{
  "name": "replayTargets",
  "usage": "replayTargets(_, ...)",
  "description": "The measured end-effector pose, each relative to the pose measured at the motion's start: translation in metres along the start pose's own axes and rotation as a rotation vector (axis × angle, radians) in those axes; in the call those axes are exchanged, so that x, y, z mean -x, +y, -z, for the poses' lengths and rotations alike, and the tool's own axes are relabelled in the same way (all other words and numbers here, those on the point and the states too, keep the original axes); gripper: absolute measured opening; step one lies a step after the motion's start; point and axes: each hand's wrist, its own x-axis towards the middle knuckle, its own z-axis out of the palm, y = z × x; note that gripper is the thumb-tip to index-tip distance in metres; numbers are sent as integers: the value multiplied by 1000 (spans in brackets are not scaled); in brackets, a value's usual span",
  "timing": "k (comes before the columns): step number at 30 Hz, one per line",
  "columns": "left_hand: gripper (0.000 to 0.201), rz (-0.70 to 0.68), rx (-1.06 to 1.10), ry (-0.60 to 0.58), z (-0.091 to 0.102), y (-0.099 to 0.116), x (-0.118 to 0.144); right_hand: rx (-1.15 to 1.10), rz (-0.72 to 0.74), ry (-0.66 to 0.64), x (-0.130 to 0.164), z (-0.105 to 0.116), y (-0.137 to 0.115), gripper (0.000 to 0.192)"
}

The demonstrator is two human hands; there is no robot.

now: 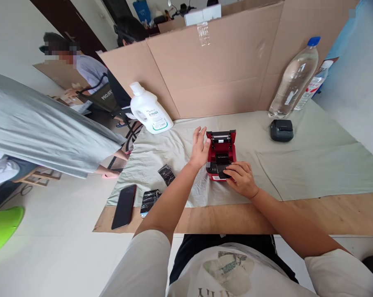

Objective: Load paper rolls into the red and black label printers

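Note:
A red and black label printer [221,153] sits on the cloth with its lid raised. My left hand [200,148] is at the printer's left side, fingers stretched upward, thumb near the lid. My right hand [241,178] is at the front right corner, its fingers closed on a dark glossy strip [222,170] that lies over the printer's front edge. The fingers hide part of the strip. Left of my left forearm lie a crumpled black wrapper [166,175] and a black packet [149,201], partly covered by the arm.
A phone [123,206] lies at the table's left front corner. A white jug [151,109] leans near the cardboard partition [217,70]. A large water bottle [294,80], a smaller bottle [314,84] and a small black device [281,130] stand at the back right. People are beyond the partition and left.

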Motion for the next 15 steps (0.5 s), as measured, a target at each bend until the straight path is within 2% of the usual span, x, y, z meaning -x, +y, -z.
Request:
replayTargets(3, 69, 13, 125, -46, -3, 0, 5, 27, -9, -33, -3, 2, -3, 14)
replayTargets(5, 66, 7, 151, -28, -1, 4, 15, 15, -3, -16, -4, 2, -5, 13)
replayTargets(12, 51, -146, 84, -18, 9, 16, 71, 31, -67, -65, -2, 4, -8, 15)
replayTargets(14, 49, -171, 74, -23, 7, 13, 81, 55, -104, -71, -3, 3, -6, 23)
replayTargets(15, 49, -174, 66, -23, 5, 11, 85, 64, -124, -77, -4, 2, -4, 33)
